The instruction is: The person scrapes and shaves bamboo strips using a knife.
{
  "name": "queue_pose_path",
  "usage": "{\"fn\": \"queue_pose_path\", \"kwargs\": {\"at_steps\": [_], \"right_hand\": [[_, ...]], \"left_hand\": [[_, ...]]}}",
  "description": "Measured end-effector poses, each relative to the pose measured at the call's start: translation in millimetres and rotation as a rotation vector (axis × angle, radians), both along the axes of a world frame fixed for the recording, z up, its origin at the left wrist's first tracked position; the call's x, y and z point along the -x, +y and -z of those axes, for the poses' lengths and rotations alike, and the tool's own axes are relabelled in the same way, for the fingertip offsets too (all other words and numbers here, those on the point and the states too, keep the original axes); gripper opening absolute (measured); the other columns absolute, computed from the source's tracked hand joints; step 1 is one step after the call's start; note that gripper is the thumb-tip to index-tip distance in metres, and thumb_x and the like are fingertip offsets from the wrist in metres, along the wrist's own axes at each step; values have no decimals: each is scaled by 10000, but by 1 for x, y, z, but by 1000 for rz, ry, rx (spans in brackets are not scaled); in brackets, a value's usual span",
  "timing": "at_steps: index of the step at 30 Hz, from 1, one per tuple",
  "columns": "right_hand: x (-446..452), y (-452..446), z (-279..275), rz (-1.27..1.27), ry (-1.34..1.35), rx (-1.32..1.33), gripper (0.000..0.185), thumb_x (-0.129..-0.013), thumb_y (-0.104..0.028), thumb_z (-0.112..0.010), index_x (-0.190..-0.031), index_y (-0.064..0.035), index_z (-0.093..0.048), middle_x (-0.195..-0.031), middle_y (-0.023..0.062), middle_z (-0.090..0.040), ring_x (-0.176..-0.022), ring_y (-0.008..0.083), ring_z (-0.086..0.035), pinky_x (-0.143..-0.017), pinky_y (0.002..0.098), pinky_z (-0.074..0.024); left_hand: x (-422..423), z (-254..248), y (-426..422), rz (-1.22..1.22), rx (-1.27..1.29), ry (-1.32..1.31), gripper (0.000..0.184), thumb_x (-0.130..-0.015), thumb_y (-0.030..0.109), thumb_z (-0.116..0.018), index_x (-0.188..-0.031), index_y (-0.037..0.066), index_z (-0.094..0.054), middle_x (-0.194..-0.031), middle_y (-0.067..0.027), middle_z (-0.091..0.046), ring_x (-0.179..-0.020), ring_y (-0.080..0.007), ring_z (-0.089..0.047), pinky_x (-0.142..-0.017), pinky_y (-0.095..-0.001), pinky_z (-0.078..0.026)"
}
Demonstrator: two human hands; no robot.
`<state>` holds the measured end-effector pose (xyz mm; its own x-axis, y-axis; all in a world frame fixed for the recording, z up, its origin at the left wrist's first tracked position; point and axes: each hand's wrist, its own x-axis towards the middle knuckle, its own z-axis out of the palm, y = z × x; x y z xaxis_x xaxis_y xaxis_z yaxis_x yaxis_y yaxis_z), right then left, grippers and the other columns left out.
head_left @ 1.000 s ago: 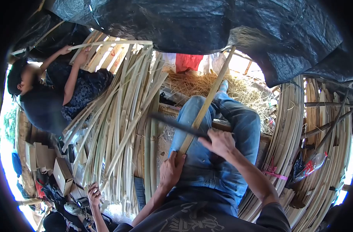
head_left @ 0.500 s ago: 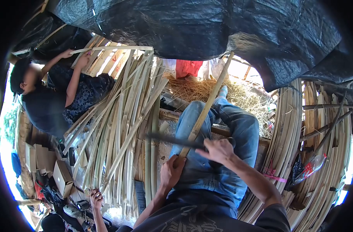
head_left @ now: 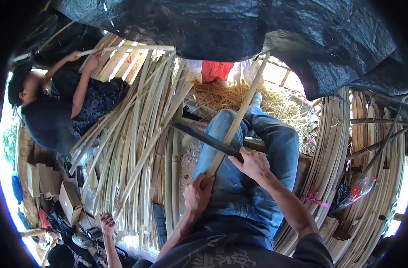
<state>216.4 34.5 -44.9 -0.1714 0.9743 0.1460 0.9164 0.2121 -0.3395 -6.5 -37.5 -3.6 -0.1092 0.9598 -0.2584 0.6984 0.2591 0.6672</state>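
Note:
A long bamboo strip (head_left: 240, 117) slants across my lap, its far end up by the black tarp. My left hand (head_left: 198, 194) is closed around the strip's near end. In my right hand (head_left: 251, 163) is the handle of a machete, the fingers wrapped round it. The dark machete blade (head_left: 199, 135) points left and lies across the strip, over my jeans (head_left: 217, 183). Whether the edge bites into the bamboo I cannot tell.
Many loose bamboo strips (head_left: 137, 134) are piled on my left. Beyond them a co-worker (head_left: 47, 120) holds another strip. A second person's hand (head_left: 107, 224) touches the pile's near end. Tied bamboo bundles (head_left: 322, 147) stand right; straw (head_left: 275, 107) lies ahead under a black tarp (head_left: 204, 31).
My right hand has moved slightly up the strip, and the machete blade has tilted so its tip sits higher. My left hand stays on the strip's near end.

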Motion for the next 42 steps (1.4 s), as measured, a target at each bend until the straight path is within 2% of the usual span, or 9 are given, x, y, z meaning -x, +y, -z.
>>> {"fn": "queue_pose_path", "kwargs": {"at_steps": [6,10,13,18,22,27,31,38,42], "right_hand": [[-2,-16,-19,-171,-61,103,551,-933,-601,-601,-781,-72,-630,-536,144,-627,-504,319,-677,-456,431,-546],[-9,3,-4,129,-59,-39,584,-918,-638,-596,-780,-71,-616,-530,122,-623,-496,312,-674,-449,424,-545],[3,-15,-21,-227,-63,98,577,-923,-624,-600,-755,-73,-617,-553,151,-632,-513,340,-677,-462,440,-551],[-3,12,-1,87,30,23,591,-937,-596,-594,-736,-40,-604,-564,174,-638,-521,358,-676,-439,467,-531],[-2,-10,-27,-175,-10,141,584,-934,-602,-593,-734,-53,-584,-571,181,-634,-523,393,-662,-449,491,-528],[3,-6,-6,34,30,134,557,-906,-625,-620,-807,-77,-650,-602,183,-652,-610,372,-705,-545,471,-575],[-6,-10,-14,-72,-17,-13,591,-929,-620,-596,-748,-58,-615,-553,171,-629,-529,352,-682,-474,457,-550],[3,-21,-15,-135,-18,50,580,-909,-621,-623,-749,-64,-623,-554,155,-633,-511,340,-674,-460,453,-547],[-7,8,1,135,49,-94,571,-933,-591,-609,-727,-58,-599,-547,154,-629,-513,348,-673,-442,441,-534]], "left_hand": [[-2,0,2,23,-105,70,315,-919,386,-711,-927,80,-638,-719,-217,-664,-727,-457,-662,-632,-536,-506],[-3,1,-1,17,-59,57,309,-915,355,-723,-893,62,-627,-696,-226,-638,-700,-446,-652,-609,-509,-476],[-2,3,0,24,-95,53,308,-917,356,-722,-893,63,-627,-689,-222,-641,-691,-448,-653,-611,-510,-477],[-1,-1,-3,14,-52,72,312,-919,365,-716,-903,66,-627,-702,-219,-656,-702,-446,-662,-621,-511,-489],[-2,-2,1,40,-67,102,317,-921,383,-709,-926,76,-631,-728,-220,-671,-723,-447,-668,-638,-523,-500],[-5,-4,-2,34,-35,149,310,-923,388,-706,-947,88,-635,-739,-219,-676,-738,-455,-667,-650,-529,-502],[-3,-3,2,40,-84,114,309,-922,386,-707,-937,87,-632,-744,-220,-675,-752,-458,-665,-656,-529,-503],[0,4,-1,50,-103,98,302,-938,391,-685,-927,99,-609,-734,-223,-670,-736,-472,-655,-635,-551,-501],[1,0,-2,52,-63,111,308,-935,400,-687,-942,99,-619,-741,-222,-675,-742,-472,-658,-644,-549,-505]]}}
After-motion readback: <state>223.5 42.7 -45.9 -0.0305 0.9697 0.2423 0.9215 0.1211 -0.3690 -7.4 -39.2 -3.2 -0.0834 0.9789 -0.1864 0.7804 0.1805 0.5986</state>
